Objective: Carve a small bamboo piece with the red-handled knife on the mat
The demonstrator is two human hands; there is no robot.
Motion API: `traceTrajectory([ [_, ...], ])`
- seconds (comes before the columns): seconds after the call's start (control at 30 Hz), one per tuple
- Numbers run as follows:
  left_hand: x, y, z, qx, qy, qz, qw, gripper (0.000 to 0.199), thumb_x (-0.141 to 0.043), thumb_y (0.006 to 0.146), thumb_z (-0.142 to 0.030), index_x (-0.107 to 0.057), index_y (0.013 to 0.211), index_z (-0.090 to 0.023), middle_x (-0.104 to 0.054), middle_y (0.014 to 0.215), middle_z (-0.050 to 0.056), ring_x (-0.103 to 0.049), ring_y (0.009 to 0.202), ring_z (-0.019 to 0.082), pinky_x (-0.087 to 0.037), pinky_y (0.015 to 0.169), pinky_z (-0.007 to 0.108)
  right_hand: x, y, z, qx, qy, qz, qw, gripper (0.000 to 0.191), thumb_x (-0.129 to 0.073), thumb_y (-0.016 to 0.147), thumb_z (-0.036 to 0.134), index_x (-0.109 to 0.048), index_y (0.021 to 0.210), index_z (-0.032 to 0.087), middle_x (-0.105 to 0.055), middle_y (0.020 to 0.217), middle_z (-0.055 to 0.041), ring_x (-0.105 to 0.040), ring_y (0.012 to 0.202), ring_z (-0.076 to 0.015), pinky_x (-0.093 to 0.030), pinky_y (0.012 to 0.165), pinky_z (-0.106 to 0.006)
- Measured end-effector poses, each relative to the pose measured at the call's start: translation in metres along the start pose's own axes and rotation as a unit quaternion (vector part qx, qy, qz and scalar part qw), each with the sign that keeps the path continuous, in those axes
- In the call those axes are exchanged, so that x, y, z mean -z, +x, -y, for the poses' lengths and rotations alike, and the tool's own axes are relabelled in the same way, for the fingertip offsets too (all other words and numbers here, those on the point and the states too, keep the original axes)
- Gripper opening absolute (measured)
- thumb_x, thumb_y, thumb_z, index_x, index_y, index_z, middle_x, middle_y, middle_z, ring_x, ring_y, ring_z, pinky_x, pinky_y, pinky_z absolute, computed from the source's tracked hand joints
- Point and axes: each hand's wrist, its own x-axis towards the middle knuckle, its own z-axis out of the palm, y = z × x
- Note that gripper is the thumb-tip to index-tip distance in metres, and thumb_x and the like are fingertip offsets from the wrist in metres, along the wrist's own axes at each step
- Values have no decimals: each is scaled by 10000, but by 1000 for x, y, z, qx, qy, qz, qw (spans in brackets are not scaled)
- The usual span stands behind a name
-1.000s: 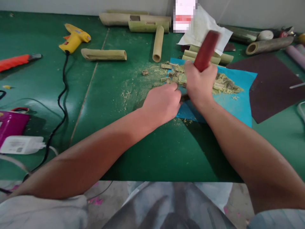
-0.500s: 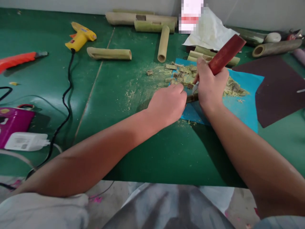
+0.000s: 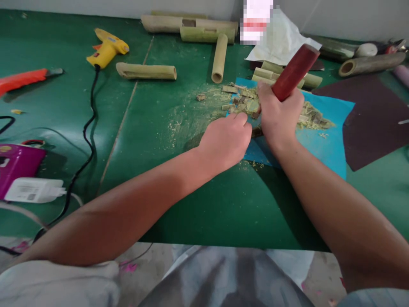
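My right hand [image 3: 281, 115] is closed round the thick red handle [image 3: 295, 72] of a cutting tool, which leans up and to the right. Its blade is hidden behind my fingers. Beside it, my left hand [image 3: 225, 138] is closed, with the fingers curled under. A dark brown strip [image 3: 256, 131], which looks like bamboo, shows between the two hands; the left fingers seem to hold its near end. Below them lies a blue sheet [image 3: 322, 149] strewn with bamboo chips and shavings [image 3: 246, 100].
Bamboo tubes [image 3: 147, 71] lie along the back of the green table [image 3: 204, 213]. On the left are a yellow glue gun [image 3: 108, 49] with a black cord, an orange-handled cutter [image 3: 28, 80] and a white plug [image 3: 35, 189]. A dark brown sheet [image 3: 373, 123] lies at right.
My right hand and the red handle have shifted slightly left, and the blade glimpsed earlier is now covered. My left hand has hardly moved.
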Motion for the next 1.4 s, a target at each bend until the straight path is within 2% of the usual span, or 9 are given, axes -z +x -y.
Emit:
traceTrajectory([
  [0.23,-1,0,1,-3,3,-9,1000,146,-567,925,-109,-714,927,-114,-701,973,123,-718,958,260,-503,660,310,3,-1,4,-18,-32,-3,999,432,-685,951,315,-370,655,300,-400,616,41,-491,633,-165,-417,619,-345],
  [0.43,-2,0,2,-8,-7,-18,1000,128,-588,909,-96,-713,920,-121,-704,984,120,-717,969,256,-507,670,308,5,2,11,-46,4,-31,998,432,-697,910,239,-403,597,283,-390,573,55,-450,587,-139,-391,597,-324],
  [0.6,-1,0,1,-6,-7,-9,1000,127,-599,910,-96,-718,947,-122,-705,1016,119,-718,992,259,-517,683,305,8,1,13,-71,18,4,997,410,-658,928,244,-426,592,278,-442,553,39,-471,571,-142,-411,605,-337],
  [0.83,-1,0,1,-3,10,-9,1000,149,-584,923,-116,-728,959,-129,-706,1016,122,-722,978,270,-521,671,320,9,-1,13,-67,28,38,997,397,-646,955,293,-426,625,290,-466,577,23,-523,630,-177,-442,638,-355],
  [0.93,-1,0,0,-4,5,-7,1000,159,-578,928,-115,-731,969,-128,-713,1029,122,-731,990,266,-528,685,316,9,0,11,-63,29,37,997,414,-664,949,293,-413,620,295,-461,576,27,-503,633,-181,-446,632,-359],
  [1.07,-1,0,0,-3,-3,-12,1000,182,-563,941,-119,-740,982,-120,-716,1028,129,-733,995,274,-540,702,327,7,-2,11,-36,-10,10,999,421,-693,930,280,-415,614,293,-425,584,40,-472,634,-172,-426,632,-353],
  [1.27,-3,0,4,7,-19,-28,999,293,-508,1020,-235,-775,986,-120,-723,1017,141,-704,1063,289,-575,772,349,1,-12,13,69,-50,1,996,503,-740,906,308,-323,627,282,-325,620,65,-369,611,-126,-380,619,-325],
  [1.4,-3,1,6,9,-28,-31,999,280,-540,1005,-262,-778,1032,-117,-727,1088,158,-680,1129,312,-585,812,368,0,-14,16,70,-44,8,997,501,-715,925,291,-309,630,285,-324,630,56,-341,623,-139,-358,618,-333],
])
